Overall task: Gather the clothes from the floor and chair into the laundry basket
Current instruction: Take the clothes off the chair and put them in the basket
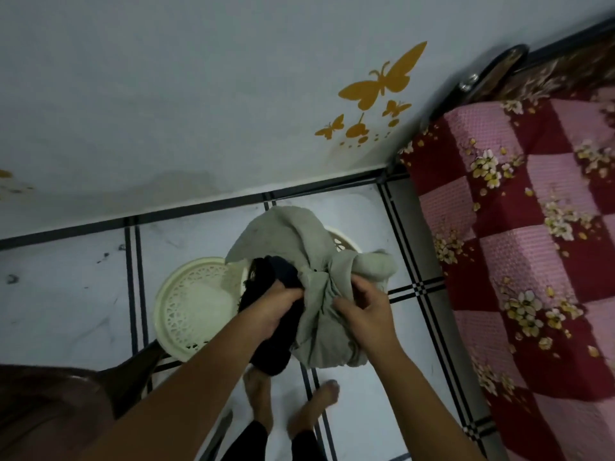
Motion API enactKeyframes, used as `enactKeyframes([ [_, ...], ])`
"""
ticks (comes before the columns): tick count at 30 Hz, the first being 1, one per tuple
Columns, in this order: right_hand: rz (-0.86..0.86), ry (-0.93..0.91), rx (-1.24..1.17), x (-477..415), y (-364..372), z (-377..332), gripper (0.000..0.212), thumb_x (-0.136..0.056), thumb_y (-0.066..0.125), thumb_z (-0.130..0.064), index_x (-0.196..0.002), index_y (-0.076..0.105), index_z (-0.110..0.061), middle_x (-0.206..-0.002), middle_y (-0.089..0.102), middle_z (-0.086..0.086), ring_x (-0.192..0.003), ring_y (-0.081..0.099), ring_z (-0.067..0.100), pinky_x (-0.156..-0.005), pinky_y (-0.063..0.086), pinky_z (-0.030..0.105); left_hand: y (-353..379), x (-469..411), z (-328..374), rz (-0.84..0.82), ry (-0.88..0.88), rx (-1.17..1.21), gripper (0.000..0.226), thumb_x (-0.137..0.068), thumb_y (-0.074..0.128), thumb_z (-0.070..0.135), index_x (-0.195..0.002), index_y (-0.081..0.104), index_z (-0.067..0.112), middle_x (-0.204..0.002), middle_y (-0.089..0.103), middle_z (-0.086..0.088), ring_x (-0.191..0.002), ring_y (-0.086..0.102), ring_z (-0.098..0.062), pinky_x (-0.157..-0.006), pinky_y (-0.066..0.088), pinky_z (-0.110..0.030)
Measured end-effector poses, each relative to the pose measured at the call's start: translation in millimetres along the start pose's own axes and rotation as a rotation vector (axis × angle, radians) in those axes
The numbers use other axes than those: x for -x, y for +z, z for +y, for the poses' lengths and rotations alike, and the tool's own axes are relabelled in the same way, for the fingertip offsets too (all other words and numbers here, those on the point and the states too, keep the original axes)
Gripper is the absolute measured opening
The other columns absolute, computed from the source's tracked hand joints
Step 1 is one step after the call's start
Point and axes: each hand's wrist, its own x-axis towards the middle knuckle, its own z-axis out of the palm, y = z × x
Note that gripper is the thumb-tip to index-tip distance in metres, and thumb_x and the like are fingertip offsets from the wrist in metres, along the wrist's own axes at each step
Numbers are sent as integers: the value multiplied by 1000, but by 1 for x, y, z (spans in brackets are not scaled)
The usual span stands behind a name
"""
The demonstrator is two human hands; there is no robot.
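I hold a bundle of clothes in front of me, above the floor. My left hand point(278, 306) grips a black garment point(269, 347) that hangs down below it. My right hand point(362, 311) is closed on a grey-green garment point(299, 241), which bunches between both hands and drapes up and over the far side. Beneath the bundle stands a cream plastic laundry basket point(342, 242); only a bit of its lattice rim shows. A round cream lattice lid point(189, 304) lies flat on the floor to the left of it.
A bed with a red and pink floral checked cover point(519, 261) fills the right side. A dark brown chair point(133, 384) is at lower left. The white wall with yellow butterfly stickers point(382, 81) is straight ahead. My bare feet point(289, 400) stand on white tiles.
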Motion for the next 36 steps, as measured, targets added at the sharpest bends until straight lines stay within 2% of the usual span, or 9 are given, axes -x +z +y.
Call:
enactKeyframes([
  [7,-439,37,863,-94,65,143,70,-86,54,-45,-149,34,-23,-159,21,15,-146,23,35,-114,27,59,-56,-90,-88,676,4,-879,81,-69,71,34,-142,41,17,-142,49,-12,-130,48,-33,-103,44,-50],
  [12,-555,142,1104,-145,84,228,85,-88,49,-63,-152,-4,-44,-164,-9,0,-150,-10,34,-110,11,75,-86,-117,-146,413,-74,-476,131,-48,85,39,-153,8,27,-150,41,-9,-135,45,-31,-112,37,-51],
  [18,-663,166,1153,-193,111,250,85,-87,51,-64,-151,-3,-47,-165,-4,-6,-152,-4,31,-111,11,74,-66,-112,-144,36,-665,-543,62,-81,51,71,-85,68,13,-76,78,-9,-64,74,-19,-73,51,-27],
  [22,-906,205,933,-220,93,218,90,-86,59,-60,-156,13,-28,-165,12,1,-151,13,27,-121,16,43,-44,-116,-127,233,-353,-387,40,-89,63,43,-75,69,6,-54,70,-3,-45,65,-16,-50,50,-22],
  [26,-785,380,723,-240,53,156,59,-89,53,-61,-119,68,-12,-106,67,0,-102,62,18,-88,53,33,-37,-147,-118,367,249,-796,68,-85,62,45,-144,39,19,-145,48,-8,-128,50,-23,-106,44,-45],
  [29,-211,-66,716,-264,51,136,35,-87,64,-46,-68,67,-17,-65,62,-5,-63,59,13,-64,48,28,-40,-173,-129,101,233,-1278,94,-72,30,76,-154,6,36,-165,4,-3,-151,12,-25,-120,16,-52],
  [31,38,-320,796,-284,74,128,31,-82,64,-50,-94,63,-21,-96,63,0,-92,58,17,-75,45,32,-43,-188,-139,-10,126,-1496,94,-72,25,77,-154,1,36,-165,-5,-5,-153,-1,-25,-121,3,-50],
  [33,-92,-287,941,-306,107,127,63,-81,59,-62,-129,51,-22,-135,51,5,-124,46,25,-96,40,44,-44,-196,-137,-40,114,-1598,84,-87,41,63,-154,0,35,-165,-4,-6,-153,-4,-24,-121,3,-48],
  [36,-323,-226,1063,-326,143,134,51,-87,49,-64,-120,63,-28,-128,61,2,-122,52,26,-101,34,48,-49,-202,-130,-67,85,-1600,80,-91,46,55,-154,-1,36,-165,-2,-4,-153,-2,-23,-122,5,-46],
])
